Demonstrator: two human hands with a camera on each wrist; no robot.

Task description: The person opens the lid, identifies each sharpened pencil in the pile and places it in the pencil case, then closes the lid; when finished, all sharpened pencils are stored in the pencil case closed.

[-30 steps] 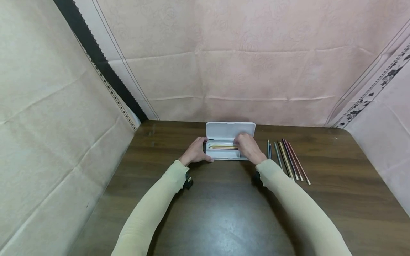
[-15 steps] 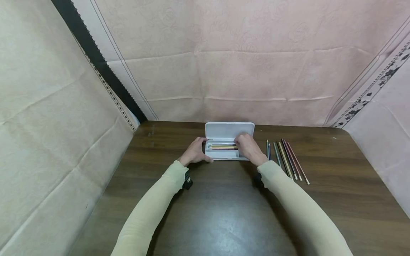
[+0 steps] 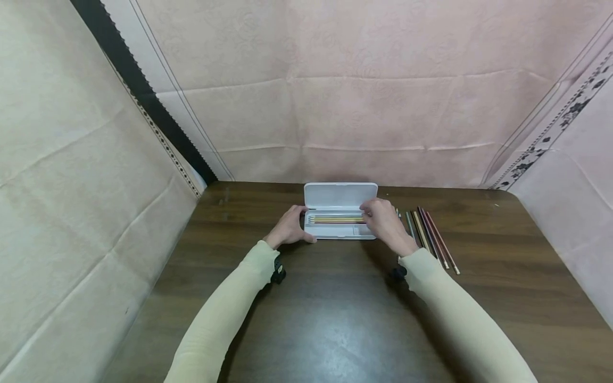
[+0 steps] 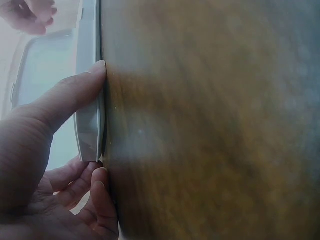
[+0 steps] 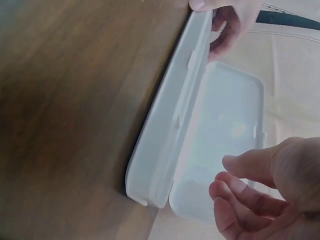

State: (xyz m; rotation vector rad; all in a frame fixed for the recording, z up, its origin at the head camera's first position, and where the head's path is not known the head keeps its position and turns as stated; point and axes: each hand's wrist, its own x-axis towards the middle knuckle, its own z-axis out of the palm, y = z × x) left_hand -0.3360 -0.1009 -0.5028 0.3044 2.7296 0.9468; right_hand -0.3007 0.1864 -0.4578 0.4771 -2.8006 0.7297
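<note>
A white plastic pencil case (image 3: 330, 232) lies at the table's far edge with its lid (image 3: 341, 196) raised. Several coloured pencils (image 3: 335, 219) lie lengthwise inside it. My left hand (image 3: 289, 227) grips the case's left end; in the left wrist view the thumb (image 4: 80, 87) presses on the front wall while the fingers bend around the end. Over the right part of the case hovers my right hand (image 3: 383, 221), its fingers loosely bent. The right wrist view shows nothing between that thumb and fingers (image 5: 240, 195). From that low angle the case wall hides the pencils inside.
To the right of the case, several more pencils (image 3: 433, 239) lie side by side on the brown wooden table (image 3: 330, 308), partly covered by the right hand and wrist. Pale patterned cloth (image 3: 345, 117) hangs behind the table and at both sides.
My right hand has lifted and moved right from inside the case, and more of the case's right part now shows. My left hand keeps its place at the left end.
</note>
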